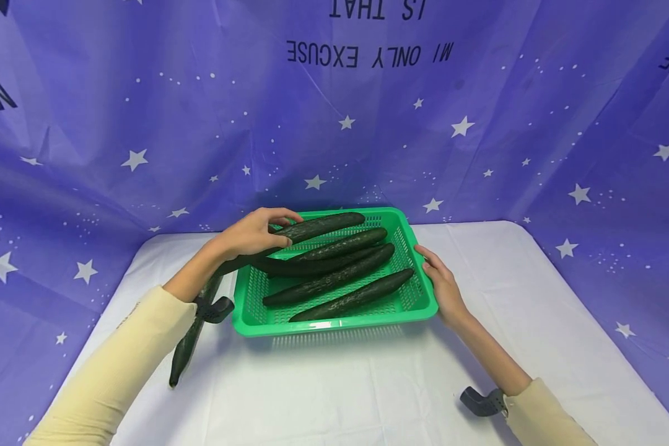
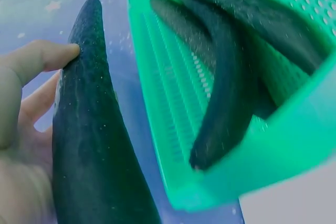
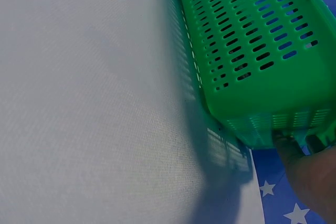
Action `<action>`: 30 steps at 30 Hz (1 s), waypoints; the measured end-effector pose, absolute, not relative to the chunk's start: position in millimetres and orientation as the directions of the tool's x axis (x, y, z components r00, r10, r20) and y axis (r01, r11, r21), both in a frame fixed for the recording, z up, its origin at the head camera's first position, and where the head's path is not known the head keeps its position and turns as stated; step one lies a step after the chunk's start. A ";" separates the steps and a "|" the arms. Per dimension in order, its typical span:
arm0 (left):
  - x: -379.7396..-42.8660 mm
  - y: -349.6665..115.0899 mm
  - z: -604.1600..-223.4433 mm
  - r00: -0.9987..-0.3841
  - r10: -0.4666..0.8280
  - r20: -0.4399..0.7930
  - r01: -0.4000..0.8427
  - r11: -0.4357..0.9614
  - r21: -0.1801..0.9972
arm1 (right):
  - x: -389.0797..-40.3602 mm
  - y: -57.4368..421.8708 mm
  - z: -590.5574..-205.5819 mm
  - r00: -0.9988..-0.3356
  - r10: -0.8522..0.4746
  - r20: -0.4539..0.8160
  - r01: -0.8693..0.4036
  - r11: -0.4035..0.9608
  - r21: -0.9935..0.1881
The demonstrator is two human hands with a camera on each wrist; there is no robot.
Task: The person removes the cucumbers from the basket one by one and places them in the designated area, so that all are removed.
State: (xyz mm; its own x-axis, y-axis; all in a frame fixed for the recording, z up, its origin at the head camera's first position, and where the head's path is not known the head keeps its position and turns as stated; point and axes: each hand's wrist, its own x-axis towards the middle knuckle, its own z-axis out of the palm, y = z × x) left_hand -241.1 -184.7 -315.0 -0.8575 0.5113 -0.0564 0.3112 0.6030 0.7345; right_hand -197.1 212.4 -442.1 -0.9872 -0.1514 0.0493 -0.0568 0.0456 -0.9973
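Observation:
My left hand (image 1: 251, 232) holds a long dark green cucumber (image 1: 326, 226) over the left side of a green plastic basket (image 1: 334, 323). In the left wrist view, thumb and fingers lie on opposite sides of that cucumber (image 2: 94, 129), whose narrow tip points away. Several more cucumbers (image 1: 357, 297) lie lengthwise inside the basket. At the basket's right end, my right hand (image 1: 446, 291) grips the rim. The right wrist view has its fingers against the basket's end wall (image 3: 262, 129), partly in shadow. Another cucumber (image 1: 186, 350) rests on the table left of the basket, partly hidden by my left wrist.
A white cloth (image 1: 334, 390) covers the table under the basket. Behind and along both sides hangs a purple curtain (image 1: 312, 124) with stars and lettering. Each wrist wears a dark strap-on device, the left one (image 1: 214, 310) close to the basket's left rim.

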 end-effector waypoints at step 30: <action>-182.2 -326.8 -378.4 -0.996 0.005 -0.090 -0.075 0.516 0.853 | -197.1 212.7 -442.9 -0.985 -0.158 0.065 -0.069 0.020 -0.997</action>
State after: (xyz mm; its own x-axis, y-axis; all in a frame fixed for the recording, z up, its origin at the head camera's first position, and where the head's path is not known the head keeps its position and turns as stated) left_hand -182.2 -326.8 -378.4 -0.9959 0.0053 -0.0903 -0.0747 0.5161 0.8532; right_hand -197.1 212.7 -442.9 -0.9853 -0.1578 0.0647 -0.0688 0.0205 -0.9974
